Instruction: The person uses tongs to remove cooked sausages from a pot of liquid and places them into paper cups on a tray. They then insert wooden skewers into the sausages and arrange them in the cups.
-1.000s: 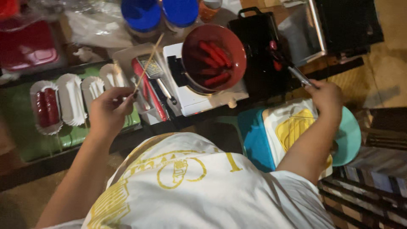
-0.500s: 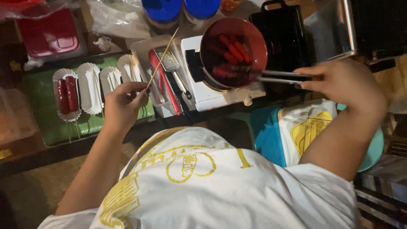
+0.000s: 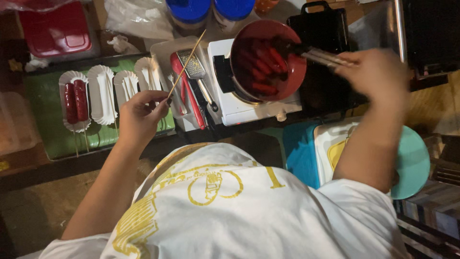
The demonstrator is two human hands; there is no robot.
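My left hand (image 3: 140, 114) pinches a thin wooden skewer (image 3: 188, 61) that slants up to the right over a tray of utensils. My right hand (image 3: 371, 76) grips metal tongs (image 3: 318, 55) whose tips reach into a red pan (image 3: 268, 60) holding several red sausages (image 3: 261, 67). The pan sits on a small white burner (image 3: 239, 108). To the left, white paper trays (image 3: 103, 93) lie in a row on a green tray (image 3: 48, 124); the leftmost paper tray holds two sausages on sticks (image 3: 76, 100).
A slotted spatula (image 3: 195, 67) and a red-handled tool (image 3: 189, 98) lie in the utensil tray. Two blue-lidded jars (image 3: 211, 9) stand behind. A red container (image 3: 55, 31) sits at the far left. A black griddle (image 3: 326, 29) is behind the pan. A teal stool (image 3: 412, 163) stands at my right.
My right hand swung the tongs left and forward from outside the pan into it. My left hand with the skewer stayed near the paper trays. The view shifted.
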